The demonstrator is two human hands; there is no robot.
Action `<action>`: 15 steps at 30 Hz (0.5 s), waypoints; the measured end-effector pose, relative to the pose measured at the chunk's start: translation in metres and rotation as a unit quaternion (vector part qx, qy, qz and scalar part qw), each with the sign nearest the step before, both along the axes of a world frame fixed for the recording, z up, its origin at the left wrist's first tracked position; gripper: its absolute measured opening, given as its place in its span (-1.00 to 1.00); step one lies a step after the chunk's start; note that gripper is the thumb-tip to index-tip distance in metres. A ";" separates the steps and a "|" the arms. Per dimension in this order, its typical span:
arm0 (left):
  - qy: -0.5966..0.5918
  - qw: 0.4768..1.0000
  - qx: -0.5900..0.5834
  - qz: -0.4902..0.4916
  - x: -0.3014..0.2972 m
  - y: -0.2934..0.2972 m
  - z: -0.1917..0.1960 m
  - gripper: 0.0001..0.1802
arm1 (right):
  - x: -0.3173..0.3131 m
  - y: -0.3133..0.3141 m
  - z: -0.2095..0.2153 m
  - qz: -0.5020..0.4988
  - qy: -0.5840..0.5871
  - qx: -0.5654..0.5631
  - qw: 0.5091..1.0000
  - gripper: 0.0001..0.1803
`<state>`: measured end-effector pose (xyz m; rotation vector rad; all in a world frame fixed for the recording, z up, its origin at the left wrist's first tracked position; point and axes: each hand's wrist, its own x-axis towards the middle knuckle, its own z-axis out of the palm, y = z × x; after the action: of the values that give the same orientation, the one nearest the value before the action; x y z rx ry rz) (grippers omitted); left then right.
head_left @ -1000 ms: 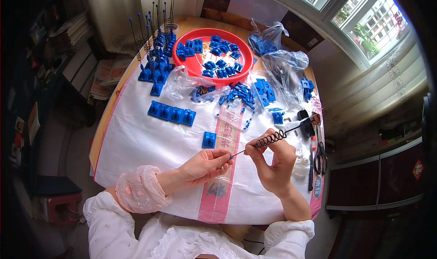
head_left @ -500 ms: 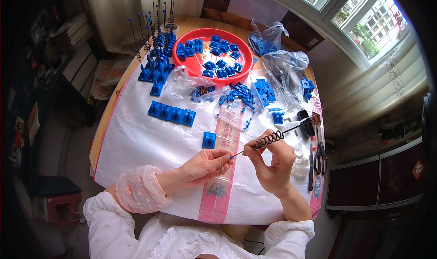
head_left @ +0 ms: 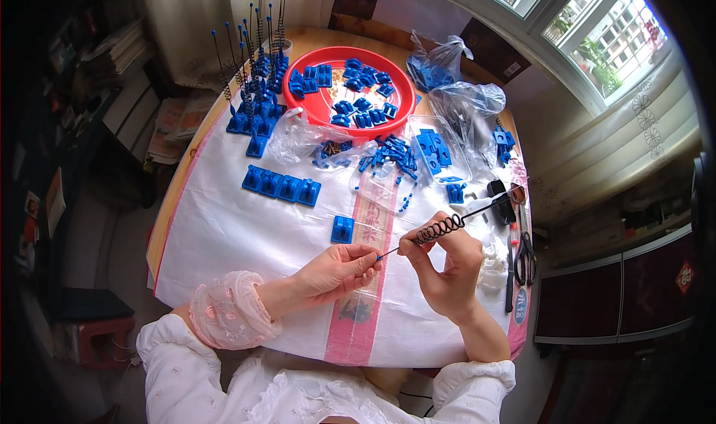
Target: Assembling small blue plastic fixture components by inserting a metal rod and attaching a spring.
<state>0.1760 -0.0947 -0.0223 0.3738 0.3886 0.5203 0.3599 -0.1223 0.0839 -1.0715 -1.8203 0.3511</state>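
Observation:
My right hand [head_left: 453, 275] grips a black wire rod with a coiled spring section [head_left: 438, 229], its straight end pointing up and right. At the rod's lower left end is a small blue tip [head_left: 379, 258], pinched between the thumb and fingers of my left hand [head_left: 339, 272]. Just beyond my left hand lies a single blue plastic block [head_left: 342, 229] on the white woven sheet [head_left: 216, 230]. Farther left, several joined blue blocks [head_left: 281, 185] form a row. My fingers partly hide the tip and the rod.
Blue bases with upright coiled wires [head_left: 257, 111] stand at the back left. A red basin [head_left: 410, 99] holds blue pieces. Small blue parts [head_left: 395, 152] and a clear tray [head_left: 464, 172] lie mid-table. Scissors [head_left: 526, 260] and a white-nozzled glue bottle [head_left: 479, 206] sit at the right.

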 end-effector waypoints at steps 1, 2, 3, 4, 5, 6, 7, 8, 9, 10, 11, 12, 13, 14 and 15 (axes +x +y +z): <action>-0.001 1.000 0.000 0.000 0.000 0.000 0.000 -0.83 | -0.001 0.000 0.000 0.000 0.001 0.000 1.000 -0.86; 0.000 1.000 0.000 0.000 0.000 0.000 -0.001 -0.83 | -0.001 0.000 0.000 -0.001 0.003 -0.001 1.000 -0.86; 0.000 1.000 -0.001 0.000 0.000 0.000 -0.001 -0.83 | -0.001 0.000 0.000 -0.001 0.000 0.000 1.000 -0.86; 0.000 1.000 -0.001 0.000 0.000 0.000 -0.001 -0.83 | -0.001 0.000 0.000 -0.001 -0.002 0.002 1.000 -0.86; 0.000 1.000 0.000 0.001 0.000 0.000 -0.001 -0.83 | -0.001 0.000 0.001 -0.001 -0.005 0.003 1.000 -0.86; 0.001 1.000 0.000 0.001 0.000 0.000 -0.001 -0.83 | 0.000 0.000 0.000 -0.001 -0.003 0.000 1.000 -0.86; 0.001 1.000 0.001 0.002 0.000 0.000 -0.001 -0.83 | 0.000 0.000 -0.001 -0.001 -0.002 -0.003 1.000 -0.87; 0.001 1.000 0.001 0.002 0.000 0.000 -0.001 -0.83 | 0.001 0.000 -0.002 -0.002 -0.001 -0.006 1.000 -0.87; 0.002 1.000 0.000 0.001 0.001 0.000 0.000 -0.82 | 0.001 -0.001 0.000 -0.002 -0.004 -0.012 1.000 -0.88; 0.002 1.000 -0.001 0.001 0.000 0.000 0.000 -0.82 | 0.000 -0.002 0.002 -0.002 -0.007 -0.018 1.000 -0.88; 0.002 1.000 0.000 0.002 0.000 0.000 0.000 -0.82 | 0.000 -0.003 0.003 -0.002 -0.011 -0.024 1.000 -0.88; 0.001 1.000 0.002 0.003 0.000 0.000 0.000 -0.82 | 0.000 -0.003 0.003 -0.001 -0.011 -0.023 1.000 -0.88; 0.001 1.000 0.003 0.004 0.000 0.000 -0.001 -0.82 | 0.000 -0.002 0.003 -0.001 -0.010 -0.023 1.000 -0.88; 0.004 1.000 0.002 0.006 0.000 0.000 -0.001 -0.82 | 0.000 -0.002 0.003 -0.001 -0.010 -0.023 1.000 -0.88; 0.006 1.000 0.001 0.007 0.000 -0.001 -0.001 -0.82 | 0.000 -0.002 0.002 0.000 -0.008 -0.014 1.000 -0.88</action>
<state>0.1759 -0.0952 -0.0233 0.3762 0.4025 0.5332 0.3597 -0.1240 0.0857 -1.0975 -1.8337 0.3708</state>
